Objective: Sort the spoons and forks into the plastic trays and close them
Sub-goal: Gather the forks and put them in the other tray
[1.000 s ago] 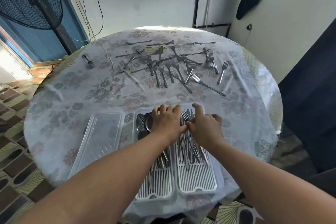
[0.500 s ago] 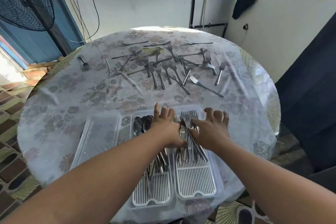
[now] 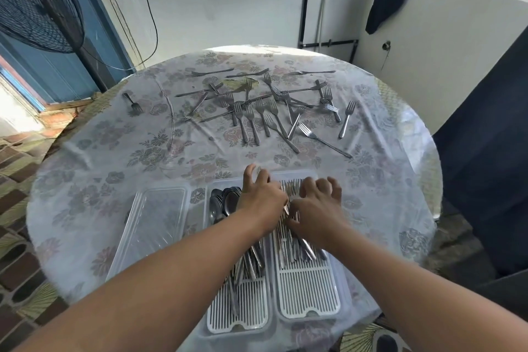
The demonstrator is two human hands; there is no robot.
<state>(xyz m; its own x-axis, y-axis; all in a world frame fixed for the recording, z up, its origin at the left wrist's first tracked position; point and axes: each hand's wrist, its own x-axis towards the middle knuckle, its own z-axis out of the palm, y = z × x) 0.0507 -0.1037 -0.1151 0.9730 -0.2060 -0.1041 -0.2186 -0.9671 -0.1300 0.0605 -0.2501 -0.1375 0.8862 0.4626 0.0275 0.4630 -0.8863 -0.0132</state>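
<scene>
Nearest the camera, two clear plastic trays sit side by side at the table's front edge, each with a white slotted insert. The left tray holds the spoons, bowls pointing away; the right tray holds a bundle of forks, tines away. Just left of them lies a clear lid, flat on the floral cloth.

The step in hand looks like squaring up the forks already in the right tray. Both forearms reach in from below and meet over the trays' far half. The left hand is palm down, fingers spread and bent, over the divide between the trays. The right hand curls its fingers over the fork heads, thumb toward the handles; whether it pinches them or only presses is blurred, so I cannot tell.

Farther out, many loose forks lie scattered across the middle of the table, one stray fork well apart at the left. Sorting seems about halfway. The next move likely calls for reaching far across, gathering those forks tines aligned, and only later fitting the lid.
</scene>
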